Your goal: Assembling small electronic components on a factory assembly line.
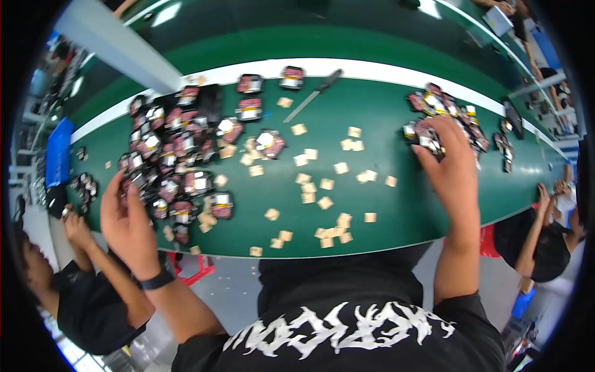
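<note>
My right hand (451, 164) is over the right part of the green table, its thumb and fingers around a small black pack (426, 137) with a reddish and white label. That pack is at the near left edge of a cluster of similar packs (458, 111). On the left, my left hand (129, 226) reaches to the near left edge of a larger pile of the same packs (183, 146). Its thumb and fingers are apart, and the fingertips are close to or touching a pack there. Blur hides the exact contact.
Many small beige squares (308, 188) lie scattered mid-table (384, 204). A dark-handled knife (316, 93) rests near the white far edge. A blue bin (59, 152) stands at the left end. People work at left (93, 297) and right (545, 242). A grey post (118, 46) rises at far left.
</note>
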`<state>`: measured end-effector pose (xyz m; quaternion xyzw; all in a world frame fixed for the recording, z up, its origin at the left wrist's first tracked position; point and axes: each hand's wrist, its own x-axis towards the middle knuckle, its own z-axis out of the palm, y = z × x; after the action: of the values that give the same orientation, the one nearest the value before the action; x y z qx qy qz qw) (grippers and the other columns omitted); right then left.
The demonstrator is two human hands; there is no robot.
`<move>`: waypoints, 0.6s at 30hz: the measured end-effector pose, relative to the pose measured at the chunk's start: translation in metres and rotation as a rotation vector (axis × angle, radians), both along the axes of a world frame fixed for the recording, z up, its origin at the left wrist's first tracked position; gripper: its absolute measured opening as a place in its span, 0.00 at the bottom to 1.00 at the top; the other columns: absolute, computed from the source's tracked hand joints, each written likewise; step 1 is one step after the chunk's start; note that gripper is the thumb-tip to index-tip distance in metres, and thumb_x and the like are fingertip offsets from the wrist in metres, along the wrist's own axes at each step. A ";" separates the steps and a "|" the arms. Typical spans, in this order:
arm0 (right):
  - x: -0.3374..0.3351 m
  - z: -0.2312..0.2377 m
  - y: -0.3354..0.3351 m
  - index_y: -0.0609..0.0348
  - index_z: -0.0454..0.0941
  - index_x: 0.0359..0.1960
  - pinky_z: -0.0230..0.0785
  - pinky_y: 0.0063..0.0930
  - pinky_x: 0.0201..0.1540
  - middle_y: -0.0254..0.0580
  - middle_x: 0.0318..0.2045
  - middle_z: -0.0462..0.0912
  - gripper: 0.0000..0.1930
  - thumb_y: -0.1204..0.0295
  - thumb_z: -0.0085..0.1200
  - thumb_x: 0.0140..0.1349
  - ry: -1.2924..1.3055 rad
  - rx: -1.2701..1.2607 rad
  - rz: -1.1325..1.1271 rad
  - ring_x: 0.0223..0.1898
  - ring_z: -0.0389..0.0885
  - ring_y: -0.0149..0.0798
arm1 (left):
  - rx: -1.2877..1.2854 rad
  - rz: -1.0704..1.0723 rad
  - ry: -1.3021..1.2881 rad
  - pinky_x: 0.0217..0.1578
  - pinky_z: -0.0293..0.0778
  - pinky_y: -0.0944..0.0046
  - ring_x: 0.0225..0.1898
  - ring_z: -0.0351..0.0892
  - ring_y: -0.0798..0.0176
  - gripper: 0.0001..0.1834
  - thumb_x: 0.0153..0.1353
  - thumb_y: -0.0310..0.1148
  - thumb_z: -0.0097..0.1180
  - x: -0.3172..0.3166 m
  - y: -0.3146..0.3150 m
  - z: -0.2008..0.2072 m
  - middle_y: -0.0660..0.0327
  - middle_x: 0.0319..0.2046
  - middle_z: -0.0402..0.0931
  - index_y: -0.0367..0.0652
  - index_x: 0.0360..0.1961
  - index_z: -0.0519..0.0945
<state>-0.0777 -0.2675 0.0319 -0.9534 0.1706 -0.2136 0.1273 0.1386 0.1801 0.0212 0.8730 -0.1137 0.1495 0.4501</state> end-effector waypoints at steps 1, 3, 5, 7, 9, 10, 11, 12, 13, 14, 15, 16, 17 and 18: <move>0.002 -0.003 -0.003 0.59 0.80 0.54 0.77 0.40 0.49 0.47 0.52 0.82 0.22 0.76 0.69 0.56 0.053 0.050 -0.012 0.48 0.83 0.55 | 0.014 0.031 0.025 0.39 0.73 0.75 0.39 0.77 0.75 0.16 0.71 0.23 0.58 0.007 0.004 0.001 0.62 0.46 0.81 0.32 0.59 0.80; 0.002 -0.007 -0.008 0.60 0.80 0.53 0.77 0.41 0.50 0.47 0.52 0.83 0.21 0.77 0.68 0.56 0.127 0.087 -0.030 0.50 0.83 0.56 | -0.021 0.047 0.034 0.40 0.74 0.74 0.39 0.78 0.75 0.17 0.71 0.24 0.60 0.017 -0.002 -0.003 0.63 0.44 0.82 0.31 0.58 0.81; 0.001 -0.013 -0.011 0.60 0.81 0.51 0.76 0.41 0.50 0.48 0.50 0.83 0.20 0.79 0.68 0.55 0.105 0.059 -0.017 0.48 0.83 0.56 | -0.021 0.016 0.025 0.37 0.74 0.74 0.36 0.77 0.76 0.16 0.70 0.24 0.61 0.026 -0.007 -0.007 0.64 0.42 0.83 0.32 0.57 0.81; 0.003 -0.016 -0.009 0.60 0.81 0.51 0.76 0.42 0.51 0.49 0.50 0.83 0.20 0.80 0.68 0.54 0.089 0.094 0.008 0.48 0.83 0.56 | 0.122 0.094 0.110 0.43 0.73 0.73 0.41 0.77 0.74 0.17 0.70 0.26 0.62 0.027 -0.014 0.002 0.63 0.45 0.82 0.34 0.58 0.81; 0.004 -0.013 -0.004 0.62 0.81 0.47 0.76 0.41 0.52 0.50 0.48 0.83 0.18 0.82 0.67 0.53 0.069 0.191 -0.010 0.48 0.84 0.55 | 0.222 0.139 0.099 0.41 0.73 0.72 0.38 0.77 0.73 0.18 0.69 0.26 0.63 0.026 -0.022 0.007 0.61 0.46 0.82 0.36 0.58 0.82; 0.004 -0.013 -0.005 0.62 0.81 0.47 0.76 0.41 0.52 0.50 0.48 0.83 0.18 0.82 0.67 0.53 0.072 0.185 -0.017 0.48 0.84 0.55 | 0.345 0.134 -0.105 0.39 0.73 0.70 0.36 0.76 0.71 0.18 0.68 0.27 0.64 0.024 -0.025 0.007 0.58 0.48 0.82 0.37 0.58 0.82; 0.002 -0.013 -0.005 0.62 0.81 0.44 0.77 0.39 0.49 0.49 0.47 0.84 0.16 0.82 0.67 0.53 0.046 0.170 0.028 0.47 0.84 0.54 | 0.463 0.125 -0.310 0.36 0.73 0.69 0.33 0.75 0.69 0.19 0.66 0.28 0.65 0.022 -0.027 0.007 0.56 0.50 0.81 0.39 0.58 0.83; 0.000 -0.013 -0.006 0.63 0.81 0.42 0.77 0.38 0.47 0.49 0.46 0.84 0.14 0.82 0.67 0.53 0.020 0.154 0.070 0.46 0.84 0.53 | 0.500 0.150 -0.410 0.34 0.74 0.66 0.31 0.75 0.64 0.19 0.65 0.28 0.65 0.016 -0.033 0.009 0.52 0.53 0.80 0.40 0.57 0.84; -0.002 -0.012 -0.001 0.62 0.81 0.39 0.78 0.34 0.40 0.46 0.43 0.86 0.12 0.83 0.67 0.52 0.010 0.208 -0.005 0.43 0.86 0.49 | 0.474 0.151 -0.463 0.34 0.73 0.66 0.31 0.74 0.64 0.19 0.65 0.27 0.66 0.012 -0.039 0.007 0.52 0.53 0.80 0.40 0.57 0.84; -0.004 -0.009 0.003 0.62 0.81 0.39 0.78 0.34 0.40 0.46 0.43 0.86 0.12 0.83 0.67 0.52 0.015 0.199 -0.020 0.43 0.86 0.49 | 0.445 0.153 -0.516 0.33 0.73 0.66 0.31 0.74 0.64 0.18 0.64 0.27 0.66 0.006 -0.046 0.005 0.53 0.53 0.79 0.40 0.56 0.84; -0.004 -0.007 0.008 0.61 0.81 0.38 0.78 0.33 0.38 0.44 0.43 0.86 0.12 0.83 0.67 0.52 -0.001 0.250 -0.012 0.41 0.86 0.47 | 0.408 0.120 -0.499 0.32 0.72 0.67 0.31 0.74 0.65 0.18 0.65 0.25 0.64 -0.005 -0.056 0.002 0.54 0.51 0.80 0.39 0.56 0.83; -0.005 -0.006 0.012 0.61 0.82 0.37 0.77 0.31 0.35 0.43 0.42 0.86 0.12 0.83 0.67 0.52 -0.017 0.301 -0.005 0.39 0.86 0.45 | 0.434 0.054 -0.455 0.31 0.70 0.68 0.31 0.73 0.68 0.16 0.65 0.23 0.62 -0.020 -0.065 0.003 0.54 0.49 0.81 0.38 0.55 0.84; -0.006 -0.008 0.018 0.60 0.81 0.36 0.77 0.30 0.34 0.41 0.42 0.86 0.12 0.83 0.68 0.51 -0.055 0.267 0.058 0.37 0.86 0.40 | 0.347 -0.079 -0.384 0.32 0.70 0.70 0.31 0.73 0.69 0.16 0.66 0.22 0.60 -0.038 -0.075 0.001 0.54 0.48 0.81 0.36 0.56 0.83; -0.006 -0.004 0.026 0.59 0.82 0.36 0.78 0.30 0.34 0.42 0.44 0.86 0.11 0.82 0.68 0.51 -0.069 0.258 0.150 0.37 0.87 0.41 | 0.253 -0.213 -0.310 0.32 0.70 0.71 0.31 0.73 0.70 0.16 0.67 0.22 0.58 -0.055 -0.086 -0.004 0.54 0.48 0.82 0.35 0.56 0.82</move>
<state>-0.0834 -0.2417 0.0282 -0.9313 0.1205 -0.2126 0.2700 0.0835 0.0939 0.0176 0.8722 -0.2909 0.2180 0.3274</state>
